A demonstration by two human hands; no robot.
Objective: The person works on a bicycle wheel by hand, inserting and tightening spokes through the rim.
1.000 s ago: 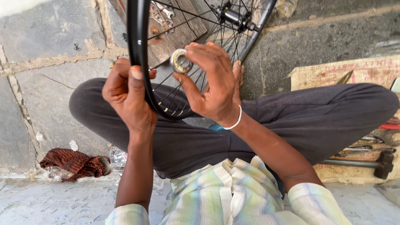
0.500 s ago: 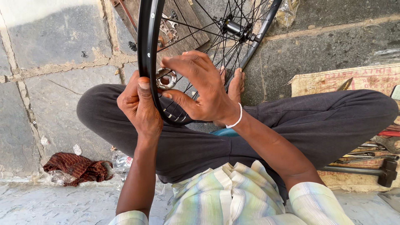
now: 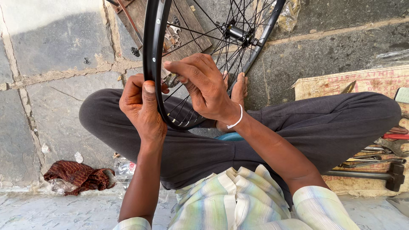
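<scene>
Here the stiff, light black spoked bicycle wheel rim is gripped by the left hand; a small metal part is pinched by the right hand.

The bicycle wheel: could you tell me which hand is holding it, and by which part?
The left hand holds the bicycle wheel by its black rim, thumb on the outer face. The right hand pinches a small metal part just inside the rim.
</scene>
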